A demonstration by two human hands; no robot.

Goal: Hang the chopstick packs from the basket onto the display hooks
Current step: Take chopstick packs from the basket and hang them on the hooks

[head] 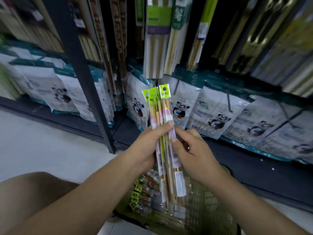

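Several packs (161, 116) stood upright in the left hand (149, 141). Its fingers and thumb were wrapped round their middle, with the green header cards above the fist and the lower ends hanging over the basket (211, 200). Just beside it, the right hand (191, 150) pinched the edge of the rightmost pack, thumb in front and fingers curled behind. Loose packs (144, 189) lay in the basket below. Behind, hung stock (157, 39) dangled above panda bags (215, 114).
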